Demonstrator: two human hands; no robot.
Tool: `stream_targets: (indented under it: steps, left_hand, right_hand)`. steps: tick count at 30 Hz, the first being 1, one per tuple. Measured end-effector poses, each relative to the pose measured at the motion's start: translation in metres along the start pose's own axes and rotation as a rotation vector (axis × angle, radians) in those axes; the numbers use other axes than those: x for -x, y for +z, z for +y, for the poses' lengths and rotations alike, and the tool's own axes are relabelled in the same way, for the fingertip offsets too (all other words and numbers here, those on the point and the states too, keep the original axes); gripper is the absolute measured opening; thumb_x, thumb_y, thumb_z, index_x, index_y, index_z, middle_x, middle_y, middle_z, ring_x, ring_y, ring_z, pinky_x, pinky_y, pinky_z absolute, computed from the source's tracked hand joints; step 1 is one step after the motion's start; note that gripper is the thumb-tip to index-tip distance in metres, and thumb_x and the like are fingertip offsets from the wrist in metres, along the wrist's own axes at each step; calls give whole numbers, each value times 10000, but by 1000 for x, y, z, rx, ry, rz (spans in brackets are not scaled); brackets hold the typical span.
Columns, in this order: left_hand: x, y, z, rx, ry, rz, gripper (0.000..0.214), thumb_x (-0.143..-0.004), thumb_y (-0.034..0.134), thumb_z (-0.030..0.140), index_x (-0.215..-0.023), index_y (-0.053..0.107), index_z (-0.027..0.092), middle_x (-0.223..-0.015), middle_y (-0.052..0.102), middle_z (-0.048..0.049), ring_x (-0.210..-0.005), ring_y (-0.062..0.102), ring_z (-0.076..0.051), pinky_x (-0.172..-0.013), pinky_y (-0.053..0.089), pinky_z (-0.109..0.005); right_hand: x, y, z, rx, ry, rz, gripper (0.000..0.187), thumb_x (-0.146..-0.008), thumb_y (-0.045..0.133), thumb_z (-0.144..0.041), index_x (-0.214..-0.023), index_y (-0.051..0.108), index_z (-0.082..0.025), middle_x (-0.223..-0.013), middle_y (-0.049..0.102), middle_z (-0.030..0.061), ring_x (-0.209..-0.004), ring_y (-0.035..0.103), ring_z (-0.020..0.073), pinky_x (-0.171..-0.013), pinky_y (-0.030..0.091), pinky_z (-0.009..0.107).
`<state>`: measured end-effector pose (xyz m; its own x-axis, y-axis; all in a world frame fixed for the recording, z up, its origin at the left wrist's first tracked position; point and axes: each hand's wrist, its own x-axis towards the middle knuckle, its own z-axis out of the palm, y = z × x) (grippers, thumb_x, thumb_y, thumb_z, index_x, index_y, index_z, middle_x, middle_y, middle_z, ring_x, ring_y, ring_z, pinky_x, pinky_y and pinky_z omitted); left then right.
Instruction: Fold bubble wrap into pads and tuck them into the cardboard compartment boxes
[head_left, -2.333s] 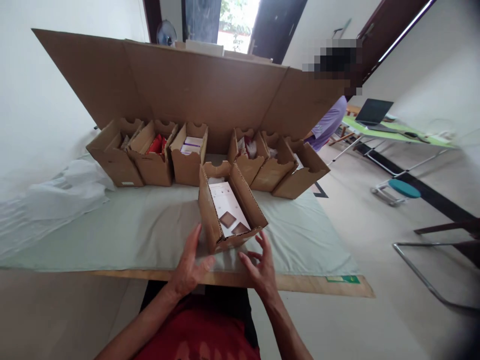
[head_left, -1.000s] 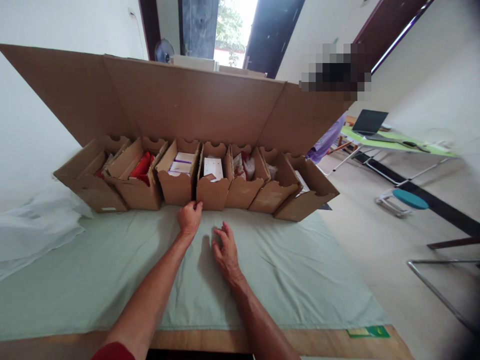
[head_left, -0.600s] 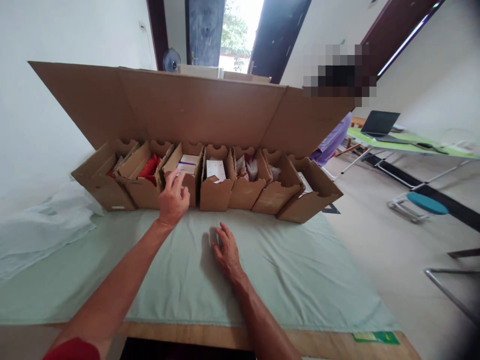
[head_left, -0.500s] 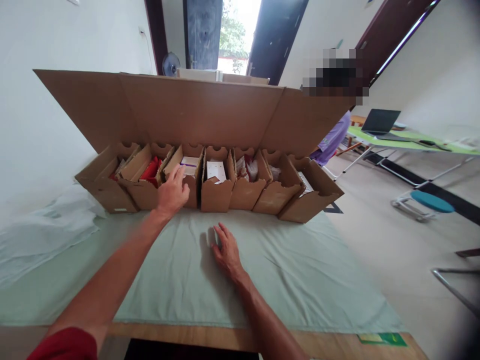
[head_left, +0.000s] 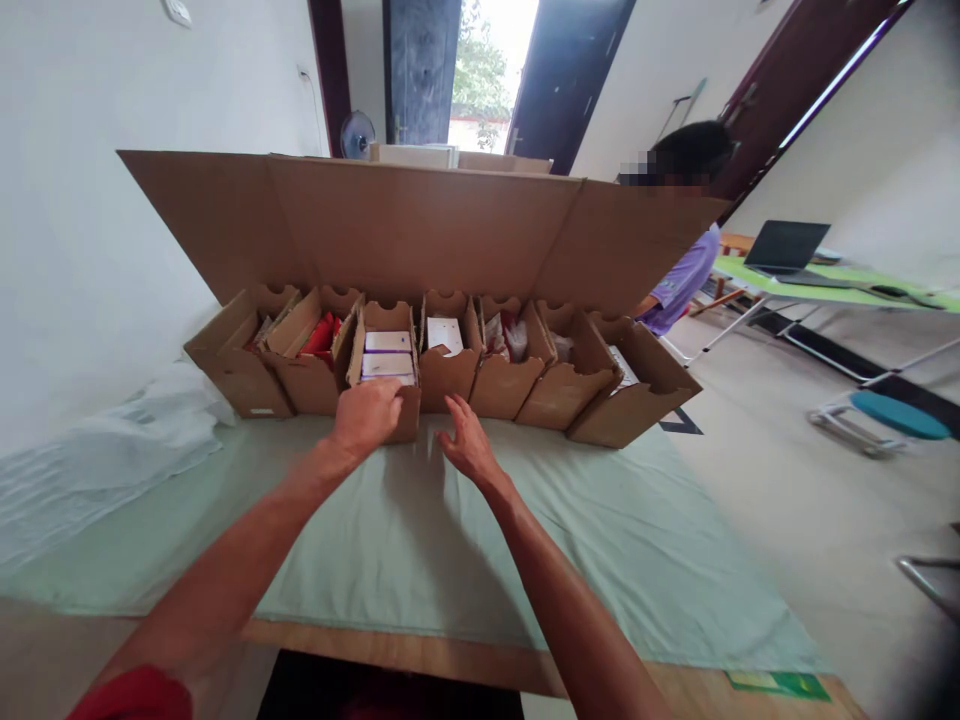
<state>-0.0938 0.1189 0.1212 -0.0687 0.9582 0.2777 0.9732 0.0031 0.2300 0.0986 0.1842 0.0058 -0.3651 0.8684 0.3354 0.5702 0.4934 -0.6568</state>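
Observation:
Several open cardboard bins stand in a row on the pale green cloth. My left hand [head_left: 367,415] is closed over the front edge of the third cardboard bin [head_left: 406,415] from the left, which juts out a little ahead of its neighbours. White boxes with purple edges [head_left: 388,367] lie inside that bin. Just to the right, my right hand [head_left: 466,440] is open with nothing in it, fingers pointing toward the fourth bin [head_left: 446,385]. A white piece with small dark spots [head_left: 445,335] shows in the fourth bin.
A tall cardboard panel [head_left: 427,225] stands behind the bins. Red packets [head_left: 321,335] fill the second bin. White plastic sheeting [head_left: 142,440] lies at the left. A person in a purple shirt [head_left: 686,280] sits behind, near a green table [head_left: 847,290] with a laptop [head_left: 787,250].
My left hand has lowered onto the third bin's front edge and closed there; that bin has come slightly forward. My right hand has moved up toward the bins. The view has shifted slightly.

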Motion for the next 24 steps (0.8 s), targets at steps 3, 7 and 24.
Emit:
stream_targets:
  steps: [3, 7, 24]
  left_hand:
    - [37, 0, 28, 77, -19, -18, 198, -921, 547, 218, -976, 737, 202, -1032, 772, -121, -964, 724, -293, -868, 557, -387]
    - [105, -6, 85, 435, 144, 47, 334, -970, 463, 232, -1211, 692, 212, -1086, 765, -127, -978, 737, -272, -884, 589, -381]
    - [39, 75, -69, 1075, -463, 340, 511, -914, 587, 467, -1303, 608, 136, -1439, 599, -185, -1385, 516, -300, -1199, 358, -470]
  right_hand:
    - [30, -5, -1, -117, 11, 37, 557, -816, 647, -259, -1369, 614, -201, -1541, 499, 157, -1388, 508, 306, -1113, 449, 517]
    - [83, -22, 0, -315, 126, 168, 403, -873, 618, -405, -1235, 687, -240, -1489, 552, 136, -1255, 610, 289, -899, 574, 435]
    - [178, 46, -76, -221, 193, 290, 954, -843, 704, -500, -1603, 234, -165, -1650, 287, 214, -1519, 304, 387, -1196, 329, 620]
